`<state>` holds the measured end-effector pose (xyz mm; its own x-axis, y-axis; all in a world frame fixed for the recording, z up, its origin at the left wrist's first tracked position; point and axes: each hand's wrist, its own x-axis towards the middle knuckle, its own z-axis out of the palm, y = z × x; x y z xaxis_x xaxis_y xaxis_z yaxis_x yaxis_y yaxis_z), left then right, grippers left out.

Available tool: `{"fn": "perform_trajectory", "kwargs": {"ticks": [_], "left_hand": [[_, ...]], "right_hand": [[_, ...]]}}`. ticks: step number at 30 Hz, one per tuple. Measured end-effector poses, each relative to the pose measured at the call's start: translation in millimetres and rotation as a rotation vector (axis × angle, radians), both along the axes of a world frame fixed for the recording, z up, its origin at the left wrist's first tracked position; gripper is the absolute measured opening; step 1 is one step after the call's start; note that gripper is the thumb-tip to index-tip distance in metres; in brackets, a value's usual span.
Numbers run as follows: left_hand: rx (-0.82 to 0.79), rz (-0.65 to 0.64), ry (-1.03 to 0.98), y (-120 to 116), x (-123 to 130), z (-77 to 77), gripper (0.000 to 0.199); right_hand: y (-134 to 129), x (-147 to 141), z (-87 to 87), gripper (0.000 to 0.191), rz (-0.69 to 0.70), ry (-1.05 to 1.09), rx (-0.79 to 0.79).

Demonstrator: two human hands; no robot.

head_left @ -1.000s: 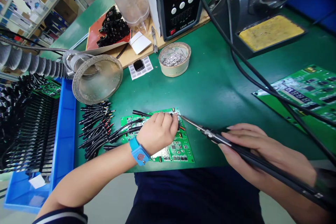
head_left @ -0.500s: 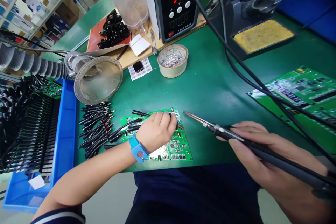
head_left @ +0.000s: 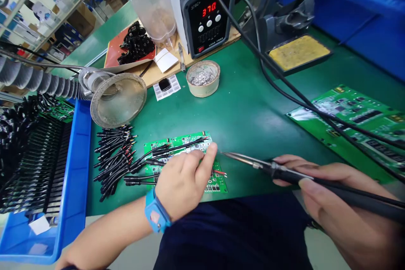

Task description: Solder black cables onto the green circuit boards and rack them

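Observation:
My left hand point(head_left: 186, 177), with a blue strap point(head_left: 157, 212) at its wrist, is over the green circuit board point(head_left: 186, 138). Its index finger is stretched toward the board's upper right part; the other fingers are curled, and a cable with red wire ends point(head_left: 220, 172) comes out beneath the hand. Whether the fingers grip that cable is hidden. Black cables point(head_left: 186, 145) lie across the board. On the right, my right hand point(head_left: 316, 177) is wrapped round a soldering iron point(head_left: 284, 173), whose tip points left, close to my left index finger.
A pile of short black cables point(head_left: 115, 156) lies left of the board. Behind are a round solder bowl point(head_left: 203, 80), a soldering station point(head_left: 210, 17) and a yellow sponge point(head_left: 299, 52). More boards point(head_left: 351, 114) lie right, under the iron's cord. A fume hood point(head_left: 118, 100) and blue bin point(head_left: 74, 168) stand left.
My left hand has moved down and slightly left, its index finger now extended, uncovering a cable across the board. My right hand and the iron have shifted down and right. The view has shifted slightly.

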<state>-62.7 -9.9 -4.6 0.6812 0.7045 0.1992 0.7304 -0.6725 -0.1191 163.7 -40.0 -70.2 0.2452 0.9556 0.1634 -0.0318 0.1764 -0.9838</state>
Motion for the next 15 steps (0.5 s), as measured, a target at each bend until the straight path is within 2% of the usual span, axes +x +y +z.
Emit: {"fn": "perform_trajectory", "kwargs": {"ticks": [4,8,15], "left_hand": [[-0.329,0.120,-0.023,-21,2,-17.5,0.044],[-0.368,0.197,-0.130,-25,-1,-30.2,0.034],[-0.406,0.255,-0.179,-25,4,-29.3,0.033]], "right_hand": [[-8,7,3.1,0.014,0.147,-0.079,0.074],[-7,12,0.9,0.019,0.195,-0.136,0.174],[-10,13,-6.1,0.023,0.238,-0.242,0.191]]}}
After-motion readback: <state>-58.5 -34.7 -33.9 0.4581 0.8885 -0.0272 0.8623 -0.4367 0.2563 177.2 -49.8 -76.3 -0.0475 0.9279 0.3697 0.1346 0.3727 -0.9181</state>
